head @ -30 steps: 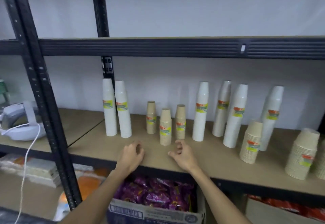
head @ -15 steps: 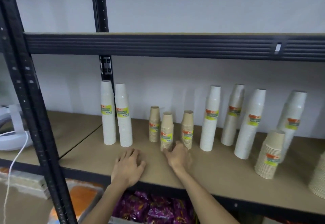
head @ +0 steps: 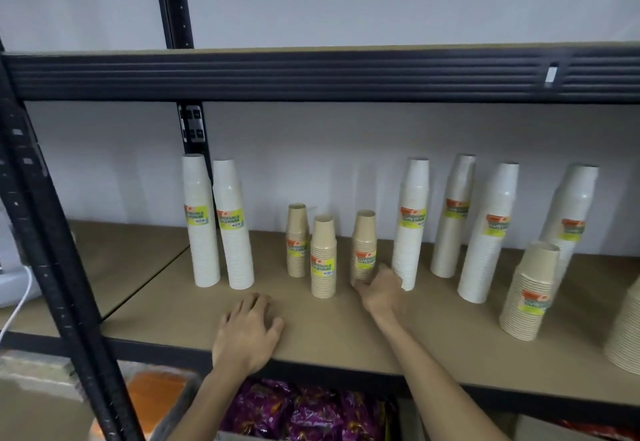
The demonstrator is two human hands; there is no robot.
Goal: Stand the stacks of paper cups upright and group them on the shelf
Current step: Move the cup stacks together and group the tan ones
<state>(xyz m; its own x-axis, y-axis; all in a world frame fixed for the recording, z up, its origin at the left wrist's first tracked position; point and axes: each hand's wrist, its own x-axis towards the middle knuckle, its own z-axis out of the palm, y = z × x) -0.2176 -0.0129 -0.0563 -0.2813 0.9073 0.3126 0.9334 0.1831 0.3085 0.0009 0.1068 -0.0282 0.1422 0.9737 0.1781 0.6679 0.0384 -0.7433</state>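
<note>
Kraft-brown and white paper cup stacks, all upright, on the wooden shelf [head: 346, 333] board.
Left group, toward the back-left corner: two tall white stacks [head: 218, 222], touching.
Middle group: three short brown stacks [head: 323, 255], close but apart; front one nearest the front edge.
Right run: four tall white stacks [head: 485, 229], spaced out; a wider brown stack [head: 530, 291] before them, another partly cut off at the right edge.
Left hand [head: 247, 331]: flat on the board at the front edge, fingers relaxed, grasping nothing.
Right hand [head: 381, 290]: at the foot of the rightmost short brown stack [head: 364, 245], fingers touching its base; whether they grip it cannot be told.
Step judged: grouping. Next move likely calls for a low hold and a level slide toward the other brown stacks, without tipping it.
</note>
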